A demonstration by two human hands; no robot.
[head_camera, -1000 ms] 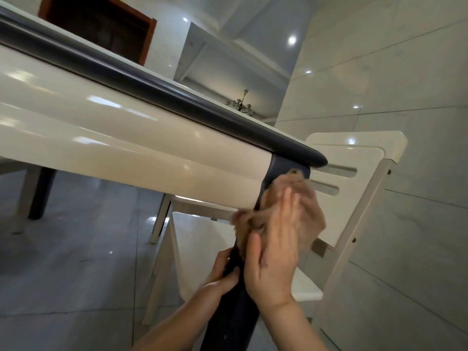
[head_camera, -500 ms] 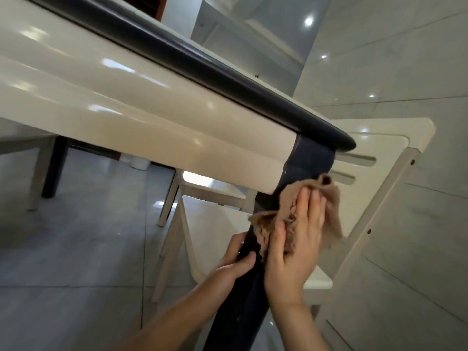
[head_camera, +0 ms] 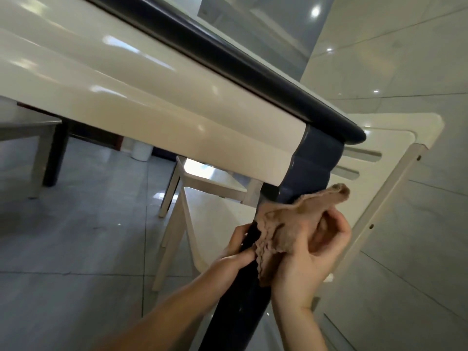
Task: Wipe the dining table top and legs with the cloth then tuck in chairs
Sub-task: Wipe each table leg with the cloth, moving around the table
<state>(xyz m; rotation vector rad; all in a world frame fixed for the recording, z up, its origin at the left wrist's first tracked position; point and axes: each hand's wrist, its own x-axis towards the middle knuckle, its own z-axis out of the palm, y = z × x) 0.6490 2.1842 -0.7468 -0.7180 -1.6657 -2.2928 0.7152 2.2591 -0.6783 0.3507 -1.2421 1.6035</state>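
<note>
Nearest, the left hand point(head_camera: 236, 253) gripped the dark table leg point(head_camera: 243, 307), its fingers curled round it. Just right of the leg, the right hand point(head_camera: 312, 257) held the tan cloth point(head_camera: 291, 224) bunched in curled fingers, the cloth seemingly touching the leg. Behind the leg stood a cream chair point(head_camera: 379, 138); above it ran the surface's dark edge point(head_camera: 253, 77).

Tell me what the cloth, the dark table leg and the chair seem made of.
Cloth: soft tan fabric, perhaps microfibre; it crumples, with wavy edges.
Table leg: dark navy, glossy, probably lacquered wood; faint highlights.
Chair: cream, smooth, likely painted wood; screw holes show.
</note>
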